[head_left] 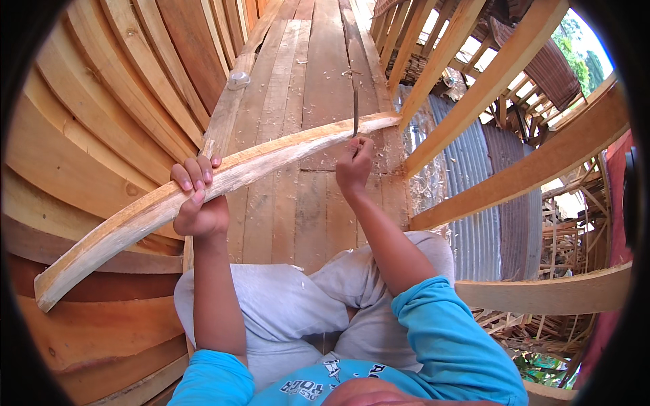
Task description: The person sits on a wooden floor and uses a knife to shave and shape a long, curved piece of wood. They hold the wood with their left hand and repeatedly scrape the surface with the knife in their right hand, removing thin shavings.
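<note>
A long, curved piece of timber (271,152), pale and rough-faced, slants across in front of me from the lower left up to the frame posts at the right. My left hand (201,203) is wrapped round it left of its middle, fingers over the top edge and thumb on the near face. In my right hand (355,162), closed in a fist, is a thin dark blade (356,111), seen almost edge-on and pointing away from me. It crosses the timber near its right end; whether it touches the wood I cannot tell. The fist hides its handle.
Plank flooring (277,203) strewn with wood shavings runs away ahead. Curved ribs and planking (101,135) rise at the left, with a small clear plastic container (238,80) beside them. Upright posts (467,115) line the right, above corrugated metal sheets (474,183). My crossed legs are just below the timber.
</note>
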Demonstrator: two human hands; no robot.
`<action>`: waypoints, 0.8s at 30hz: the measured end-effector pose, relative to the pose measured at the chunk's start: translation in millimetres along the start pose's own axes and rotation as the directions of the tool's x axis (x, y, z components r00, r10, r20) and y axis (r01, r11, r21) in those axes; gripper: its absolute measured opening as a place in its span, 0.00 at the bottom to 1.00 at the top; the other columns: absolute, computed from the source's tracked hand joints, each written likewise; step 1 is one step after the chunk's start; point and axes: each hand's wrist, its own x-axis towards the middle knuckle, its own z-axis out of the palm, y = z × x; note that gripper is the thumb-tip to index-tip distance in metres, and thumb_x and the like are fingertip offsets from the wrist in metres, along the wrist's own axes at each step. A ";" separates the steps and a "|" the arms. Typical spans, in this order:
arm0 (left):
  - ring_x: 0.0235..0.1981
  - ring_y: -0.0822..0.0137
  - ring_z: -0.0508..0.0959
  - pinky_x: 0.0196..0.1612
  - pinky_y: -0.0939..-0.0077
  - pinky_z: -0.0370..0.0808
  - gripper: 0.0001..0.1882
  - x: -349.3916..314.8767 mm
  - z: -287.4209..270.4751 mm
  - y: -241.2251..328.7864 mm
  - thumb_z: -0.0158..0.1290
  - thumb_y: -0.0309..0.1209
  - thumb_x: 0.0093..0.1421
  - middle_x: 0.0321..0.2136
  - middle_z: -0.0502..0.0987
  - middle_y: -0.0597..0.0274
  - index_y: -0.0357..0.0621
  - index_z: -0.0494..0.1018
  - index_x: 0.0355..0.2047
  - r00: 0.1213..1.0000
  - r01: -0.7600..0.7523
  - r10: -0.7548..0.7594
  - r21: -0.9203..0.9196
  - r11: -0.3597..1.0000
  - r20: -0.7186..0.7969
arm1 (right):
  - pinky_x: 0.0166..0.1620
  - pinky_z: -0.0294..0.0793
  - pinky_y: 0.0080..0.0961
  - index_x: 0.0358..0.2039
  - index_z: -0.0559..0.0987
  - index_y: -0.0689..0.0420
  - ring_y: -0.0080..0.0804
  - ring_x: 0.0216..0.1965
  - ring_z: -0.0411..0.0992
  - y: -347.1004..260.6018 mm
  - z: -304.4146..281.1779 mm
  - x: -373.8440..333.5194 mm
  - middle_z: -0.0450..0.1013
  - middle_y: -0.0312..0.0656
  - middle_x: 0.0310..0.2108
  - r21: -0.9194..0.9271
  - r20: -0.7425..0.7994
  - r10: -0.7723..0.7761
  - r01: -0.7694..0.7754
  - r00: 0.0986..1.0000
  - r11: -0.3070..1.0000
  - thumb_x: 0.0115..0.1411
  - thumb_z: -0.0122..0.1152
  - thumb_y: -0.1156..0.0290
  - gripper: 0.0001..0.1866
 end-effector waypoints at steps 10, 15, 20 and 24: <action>0.34 0.70 0.65 0.55 0.64 0.61 0.15 1.2 1.7 -3.2 0.53 0.27 0.40 0.24 0.63 0.69 0.54 0.61 0.28 1.000 0.005 -0.005 -0.005 1.000 0.004 | 0.34 0.72 0.36 0.35 0.79 0.63 0.39 0.28 0.76 -8.1 -27.9 37.6 0.78 0.47 0.25 -0.186 0.514 0.082 0.017 0.854 0.982 0.65 0.55 0.53 0.22; 0.34 0.70 0.65 0.56 0.65 0.60 0.14 0.9 3.2 -0.7 0.53 0.27 0.42 0.23 0.60 0.71 0.56 0.60 0.26 1.000 0.012 -0.012 0.040 0.999 0.004 | 0.36 0.72 0.39 0.31 0.80 0.64 0.44 0.31 0.78 -32.6 -32.1 26.3 0.78 0.51 0.27 -0.167 0.591 0.026 0.091 0.806 0.982 0.65 0.54 0.51 0.25; 0.33 0.70 0.65 0.56 0.65 0.60 0.14 0.8 4.2 -1.7 0.52 0.27 0.41 0.24 0.60 0.71 0.55 0.60 0.27 1.000 -0.002 0.002 0.033 0.999 0.001 | 0.38 0.72 0.45 0.29 0.79 0.66 0.56 0.34 0.76 -43.6 -38.1 28.4 0.76 0.59 0.27 -0.447 0.649 0.262 0.079 0.714 0.891 0.68 0.46 0.51 0.28; 0.34 0.70 0.65 0.55 0.65 0.60 0.14 1.2 4.8 -1.9 0.52 0.27 0.41 0.24 0.61 0.71 0.55 0.60 0.27 1.000 -0.010 0.011 0.025 1.000 -0.008 | 0.41 0.71 0.48 0.28 0.79 0.67 0.61 0.36 0.75 -43.2 -38.1 26.2 0.76 0.63 0.29 -0.450 0.606 0.281 0.029 0.744 0.893 0.70 0.41 0.51 0.30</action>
